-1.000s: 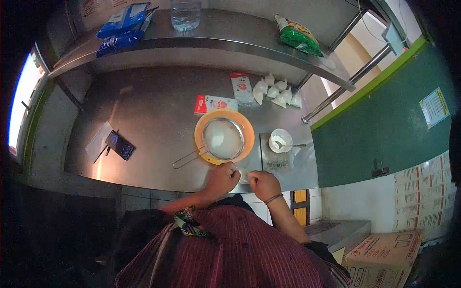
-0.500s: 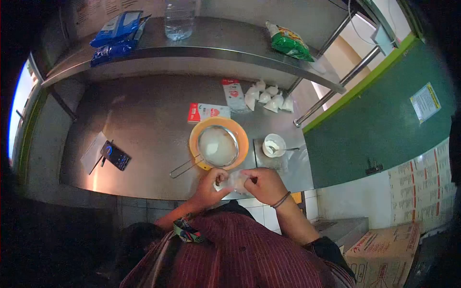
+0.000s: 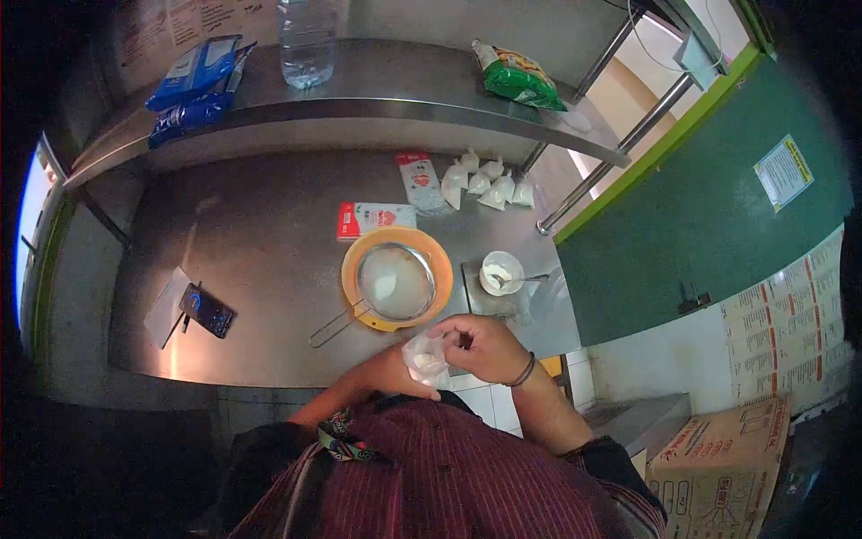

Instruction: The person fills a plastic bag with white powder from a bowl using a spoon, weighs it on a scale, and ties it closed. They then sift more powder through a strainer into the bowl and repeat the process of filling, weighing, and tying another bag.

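Observation:
A small clear plastic bag (image 3: 426,363) with white powder in it is between my hands, just in front of the counter's edge. My left hand (image 3: 395,370) cups the bag from the left and below; its fingers are partly hidden behind it. At the bag's top right, my right hand (image 3: 489,349) pinches the plastic with curled fingers. Beyond my hands, a metal sieve (image 3: 396,282) rests on an orange bowl (image 3: 442,260), with white powder inside the mesh. A white tub (image 3: 501,272) holding white powder and a spoon (image 3: 536,278) stands to the right on a flat square plate (image 3: 474,301).
Several tied bags of white powder (image 3: 495,194) sit at the back right. Two red-and-white packs (image 3: 377,218) lie behind the bowl. A phone (image 3: 207,311) is on the left. The overhead shelf (image 3: 386,103) carries a water bottle (image 3: 307,45), blue packets (image 3: 193,81) and a green packet (image 3: 519,76).
My left hand has turned from pinching the bag's top to cupping it from the side and below. The bag now hangs more upright, and the camera view has shifted slightly.

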